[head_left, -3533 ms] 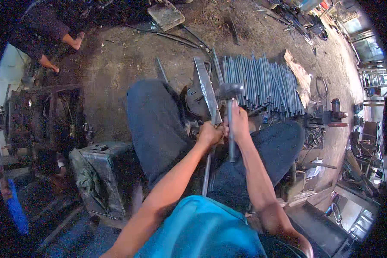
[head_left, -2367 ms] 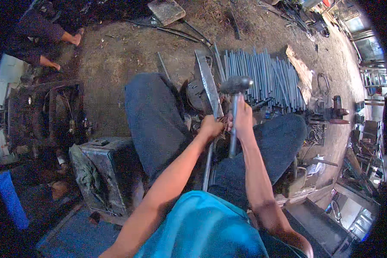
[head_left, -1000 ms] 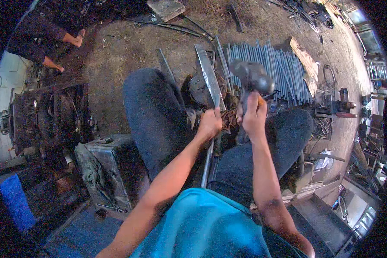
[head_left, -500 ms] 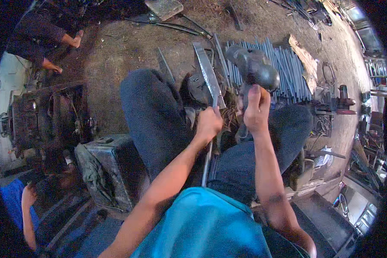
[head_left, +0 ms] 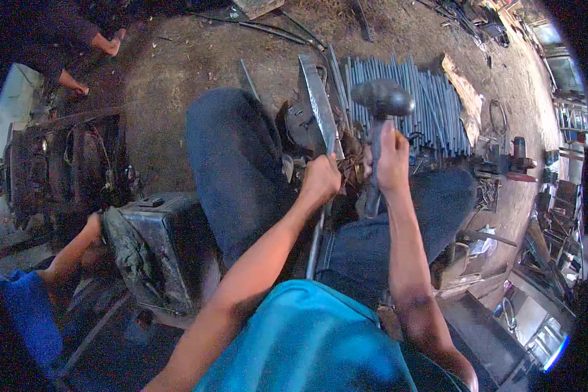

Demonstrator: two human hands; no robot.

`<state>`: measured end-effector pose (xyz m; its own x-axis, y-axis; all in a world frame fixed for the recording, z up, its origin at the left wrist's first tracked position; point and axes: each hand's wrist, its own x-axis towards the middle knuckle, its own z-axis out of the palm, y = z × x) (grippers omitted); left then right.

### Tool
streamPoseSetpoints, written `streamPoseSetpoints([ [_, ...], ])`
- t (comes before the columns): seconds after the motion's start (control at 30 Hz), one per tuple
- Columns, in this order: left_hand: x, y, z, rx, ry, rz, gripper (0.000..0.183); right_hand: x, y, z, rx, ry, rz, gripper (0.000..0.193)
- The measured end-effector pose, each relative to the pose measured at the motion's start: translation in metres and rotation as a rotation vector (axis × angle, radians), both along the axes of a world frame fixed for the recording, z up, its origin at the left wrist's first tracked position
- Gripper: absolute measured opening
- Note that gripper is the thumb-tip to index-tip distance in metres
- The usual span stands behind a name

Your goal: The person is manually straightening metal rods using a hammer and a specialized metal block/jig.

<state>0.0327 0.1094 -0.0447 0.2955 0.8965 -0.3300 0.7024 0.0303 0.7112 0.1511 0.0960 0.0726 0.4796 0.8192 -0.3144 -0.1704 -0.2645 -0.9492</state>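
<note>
My left hand [head_left: 321, 178] is closed around the rod-like grip of a long metal blade [head_left: 319, 101], which points away from me. Its face is bright and uneven, and the rod [head_left: 315, 248] runs back between my thighs. Closed on a hammer's handle, my right hand [head_left: 392, 160] holds the hammer [head_left: 382, 98] up to the right of the blade, apart from it. The hammer's dark, heavy head is rounded at its right end. Beneath the blade, between my knees, lies a round dark block [head_left: 302, 129] with scraps around it; the blade partly hides it.
Many thin metal rods [head_left: 418, 98] lie beyond my right knee, beside a wood slab [head_left: 462, 98]. A dark metal box [head_left: 153, 228] stands by my left leg. At the lower left a co-worker's arm [head_left: 72, 251] reaches toward it; another person's feet [head_left: 114, 43] show farther off.
The hammer's head has tipped back, its handle showing more below my right hand. My left hand keeps its hold on the blade. The co-worker's arm has stretched out toward the box.
</note>
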Motion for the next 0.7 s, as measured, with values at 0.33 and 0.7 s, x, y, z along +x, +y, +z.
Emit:
streamPoseSetpoints([
  [0.33,0.007,0.006,0.017,-0.324,-0.156,-0.008,0.047,0.019,-0.013,-0.127,-0.396,-0.490,0.160,0.045],
  [0.7,0.001,0.004,-0.017,-0.501,-0.198,0.185,0.059,-0.006,-0.014,-0.001,0.090,-0.078,-0.015,0.042],
])
